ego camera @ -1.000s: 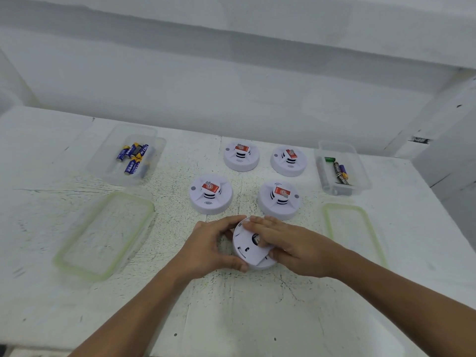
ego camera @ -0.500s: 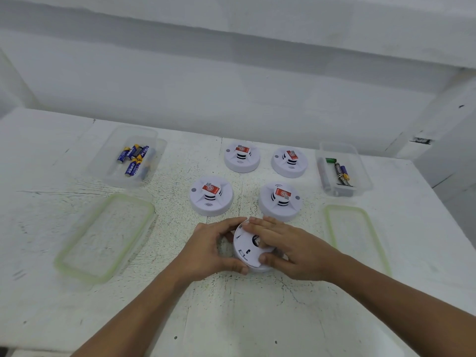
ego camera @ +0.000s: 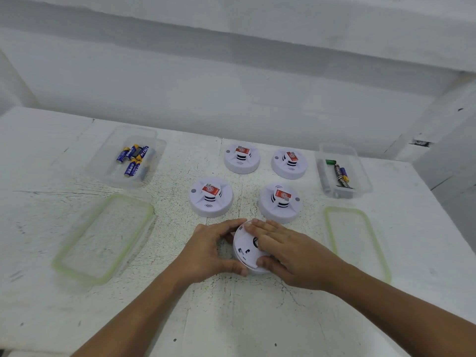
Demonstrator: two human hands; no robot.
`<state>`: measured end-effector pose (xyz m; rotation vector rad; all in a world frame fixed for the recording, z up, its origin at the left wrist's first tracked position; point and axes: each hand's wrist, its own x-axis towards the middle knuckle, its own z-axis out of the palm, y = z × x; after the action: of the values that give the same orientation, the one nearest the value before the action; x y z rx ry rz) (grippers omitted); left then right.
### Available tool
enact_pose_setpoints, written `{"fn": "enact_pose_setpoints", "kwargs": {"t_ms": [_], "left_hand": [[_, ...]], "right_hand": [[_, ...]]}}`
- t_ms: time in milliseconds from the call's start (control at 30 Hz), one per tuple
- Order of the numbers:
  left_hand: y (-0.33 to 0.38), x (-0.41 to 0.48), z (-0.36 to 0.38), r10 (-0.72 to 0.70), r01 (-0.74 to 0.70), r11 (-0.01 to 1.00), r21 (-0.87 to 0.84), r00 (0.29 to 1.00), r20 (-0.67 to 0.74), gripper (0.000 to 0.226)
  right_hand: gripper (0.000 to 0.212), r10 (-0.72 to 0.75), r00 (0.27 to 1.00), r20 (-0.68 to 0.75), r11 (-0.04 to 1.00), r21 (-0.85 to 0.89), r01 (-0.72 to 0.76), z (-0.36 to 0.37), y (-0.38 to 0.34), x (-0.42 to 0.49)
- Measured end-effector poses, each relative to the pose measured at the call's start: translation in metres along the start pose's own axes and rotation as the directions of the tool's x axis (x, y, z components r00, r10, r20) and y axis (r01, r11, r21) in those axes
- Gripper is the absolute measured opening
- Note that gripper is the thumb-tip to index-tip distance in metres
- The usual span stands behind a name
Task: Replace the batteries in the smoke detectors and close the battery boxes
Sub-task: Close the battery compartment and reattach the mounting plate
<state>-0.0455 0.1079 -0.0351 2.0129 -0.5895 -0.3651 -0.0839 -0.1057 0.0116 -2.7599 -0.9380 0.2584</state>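
A white smoke detector (ego camera: 246, 249) lies back side up near the table's front, between both hands. My left hand (ego camera: 208, 251) grips its left rim, with fingers curled over the far edge and thumb at the near edge. My right hand (ego camera: 288, 253) lies across its back cover, fingers over the top and thumb pressed at the near rim. Several other white detectors with red labels stand face up behind: near left (ego camera: 211, 197), near right (ego camera: 280, 202), far left (ego camera: 241, 158), far right (ego camera: 289, 163).
A clear box (ego camera: 108, 161) at the back left holds several blue batteries (ego camera: 134, 161). Another clear box (ego camera: 360, 176) at the back right holds mixed batteries (ego camera: 340, 173). Two green-rimmed lids lie flat, the left lid (ego camera: 103, 238) and the right lid (ego camera: 356, 240). A white wall rises behind.
Both hands stay on the upside-down detector. The right hand has shifted slightly on the back cover. Nothing else has moved.
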Motion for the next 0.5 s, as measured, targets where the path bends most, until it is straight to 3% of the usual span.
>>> {"fn": "enact_pose_setpoints", "kwargs": {"t_ms": [267,367,500], "left_hand": [[0.001,-0.001,0.0,0.013,-0.012,1.0,0.018,1.0,-0.008,0.09],[0.0,0.0,0.0,0.02,-0.02,1.0,0.013,1.0,-0.01,0.089],[-0.002,0.0,0.001,0.015,-0.016,1.0,-0.009,1.0,-0.019,0.091]], "right_hand": [[0.052,0.0,0.999,0.047,0.999,0.049,-0.002,-0.006,-0.001,0.001],[0.045,0.004,0.998,0.067,0.995,0.095,-0.01,-0.01,-0.002,0.001],[0.065,0.034,0.995,0.09,0.987,0.15,-0.048,-0.014,-0.007,0.003]]}}
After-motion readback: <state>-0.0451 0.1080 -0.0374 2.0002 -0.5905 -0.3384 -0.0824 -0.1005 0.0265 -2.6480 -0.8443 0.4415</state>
